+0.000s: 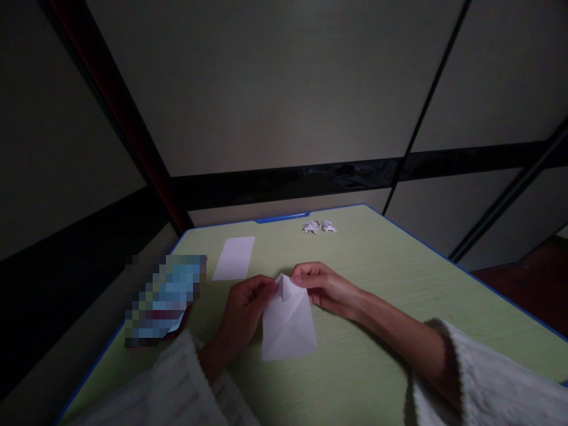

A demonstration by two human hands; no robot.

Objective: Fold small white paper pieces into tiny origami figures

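Observation:
Between my two hands is a white sheet of paper [290,325], its far end folded to a point and crease lines crossing its lower part. My left hand [248,307] pinches the left side of the folded tip with thumb and fingers. On the other side, my right hand [326,287] grips the tip's right edge, thumb on top and fingers curled behind. The paper is held over the middle of the table, its flat end toward me. Some fingertips are hidden behind it.
The pale green table [377,355] has a blue edge. A flat white paper sheet [234,258] lies beyond my left hand. Two small folded paper figures [311,226] sit near the far edge. A blurred-out flat object [171,299] lies at the left edge. Cabinet panels [284,89] stand behind.

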